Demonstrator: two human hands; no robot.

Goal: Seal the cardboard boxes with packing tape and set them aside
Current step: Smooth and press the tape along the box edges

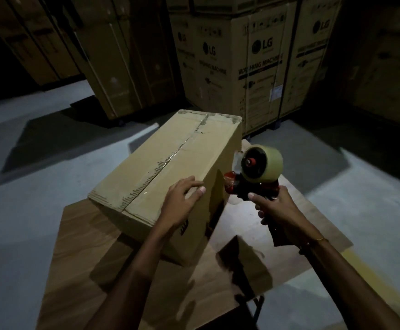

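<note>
left hand (pixel 182 198) flat on near right corner of box (pixel 168 167) | right hand (pixel 277 210) grips tape dispenser (pixel 256 175) just right of box | box on tabletop (pixel 80 258)

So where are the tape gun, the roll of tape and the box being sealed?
tape gun (pixel 253 188), head view, red frame near the thumb
roll of tape (pixel 269 163), head view, outer band
box (pixel 170 148), head view, top seam

Single head-worn wide-angle camera is looking forward and steeply down, sitting close above the plain brown cardboard box (pixel 168 167); tall printed appliance cartons (pixel 249 67) are standing far.
</note>
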